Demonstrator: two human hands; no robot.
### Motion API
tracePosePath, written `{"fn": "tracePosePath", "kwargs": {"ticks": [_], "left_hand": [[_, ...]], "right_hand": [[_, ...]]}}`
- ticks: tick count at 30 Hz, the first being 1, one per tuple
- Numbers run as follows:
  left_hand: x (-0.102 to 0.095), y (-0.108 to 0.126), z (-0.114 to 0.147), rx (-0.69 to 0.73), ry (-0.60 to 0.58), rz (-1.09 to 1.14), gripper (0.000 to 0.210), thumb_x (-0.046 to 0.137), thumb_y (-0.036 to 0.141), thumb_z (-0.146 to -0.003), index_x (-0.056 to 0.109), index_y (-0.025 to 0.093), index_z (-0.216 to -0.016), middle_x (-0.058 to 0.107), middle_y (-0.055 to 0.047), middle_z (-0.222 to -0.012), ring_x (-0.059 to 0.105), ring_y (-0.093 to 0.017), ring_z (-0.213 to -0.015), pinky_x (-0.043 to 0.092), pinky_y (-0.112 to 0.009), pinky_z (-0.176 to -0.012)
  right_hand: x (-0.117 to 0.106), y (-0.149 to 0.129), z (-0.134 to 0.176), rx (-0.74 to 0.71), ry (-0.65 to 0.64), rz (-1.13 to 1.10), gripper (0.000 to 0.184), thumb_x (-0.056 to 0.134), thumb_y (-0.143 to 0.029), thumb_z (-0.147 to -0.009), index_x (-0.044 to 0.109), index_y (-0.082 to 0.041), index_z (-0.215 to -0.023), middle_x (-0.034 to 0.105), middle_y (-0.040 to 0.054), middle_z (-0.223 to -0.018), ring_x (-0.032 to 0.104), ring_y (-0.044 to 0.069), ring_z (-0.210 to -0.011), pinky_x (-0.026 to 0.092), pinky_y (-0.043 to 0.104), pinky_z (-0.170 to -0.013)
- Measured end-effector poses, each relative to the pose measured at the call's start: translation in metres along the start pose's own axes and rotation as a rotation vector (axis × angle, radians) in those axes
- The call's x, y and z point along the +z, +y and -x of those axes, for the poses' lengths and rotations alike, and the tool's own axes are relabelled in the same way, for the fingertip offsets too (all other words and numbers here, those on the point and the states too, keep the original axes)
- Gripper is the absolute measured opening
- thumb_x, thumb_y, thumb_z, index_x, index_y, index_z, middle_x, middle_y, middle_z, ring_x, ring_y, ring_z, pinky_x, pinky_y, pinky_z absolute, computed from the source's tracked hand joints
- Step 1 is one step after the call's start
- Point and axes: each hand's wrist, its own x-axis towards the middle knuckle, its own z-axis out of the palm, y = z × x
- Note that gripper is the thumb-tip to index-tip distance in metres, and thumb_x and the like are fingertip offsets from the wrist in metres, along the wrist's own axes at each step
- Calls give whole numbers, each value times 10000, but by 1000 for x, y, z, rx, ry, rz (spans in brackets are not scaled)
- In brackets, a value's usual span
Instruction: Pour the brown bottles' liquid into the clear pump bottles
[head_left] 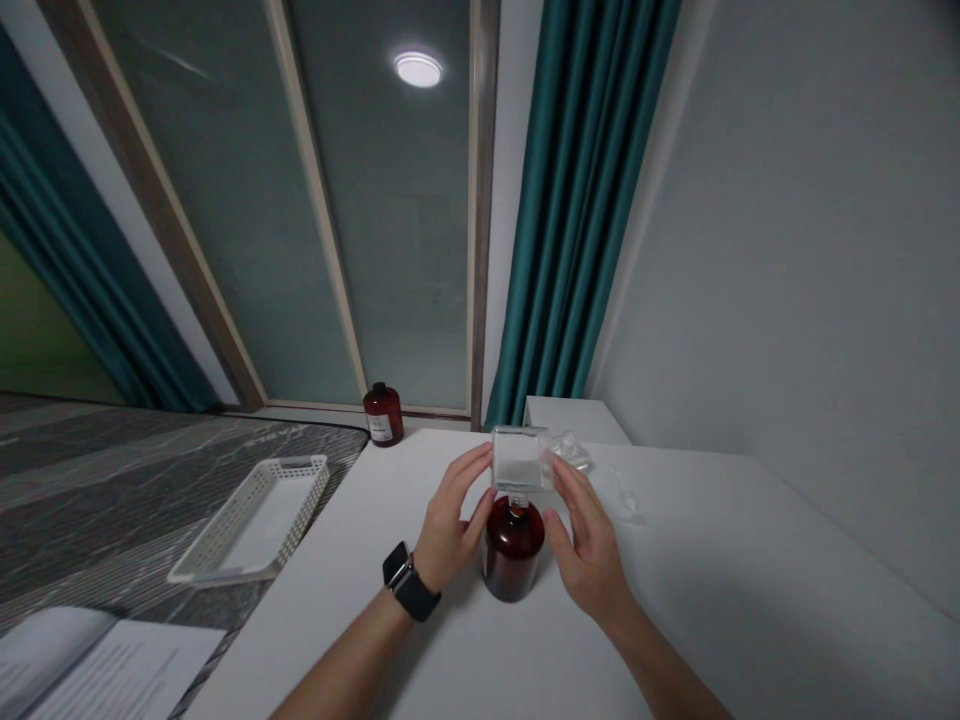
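Between my fingertips is a clear, square glass bottle (523,460), turned with its short neck downward. Its neck meets or sits just above the mouth of a dark amber bottle (513,560) standing upright on the white table; whether the two touch I cannot tell. My left hand (452,520), below a black watch, grips the glass bottle's left side with the thumb lower, near the amber bottle's shoulder. On the other side, my right hand (589,535) has its fingers against the glass, its thumb beside the amber bottle.
Crumpled clear plastic (571,452) lies behind my right hand. A second amber bottle (383,415) with a black cap and white label stands at the table's far left corner. To the left, a white basket (300,520) and an open book (142,665) rest on a dark grey surface.
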Motion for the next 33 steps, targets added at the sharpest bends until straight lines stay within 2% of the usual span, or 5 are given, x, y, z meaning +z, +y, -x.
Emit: {"fn": "tracePosePath", "kwargs": {"ticks": [33], "left_hand": [[0,0,0,36,17,7,496,512,47,-923,451,218,-1384,557,-137,-1366,525,-239,-1292,496,-474,-1059]], "right_hand": [[-1,-5,-1,-30,0,13,506,489,-217,-958,413,-291,-1453,452,78,-1504,432,286,-1381,406,531,-1127]]}}
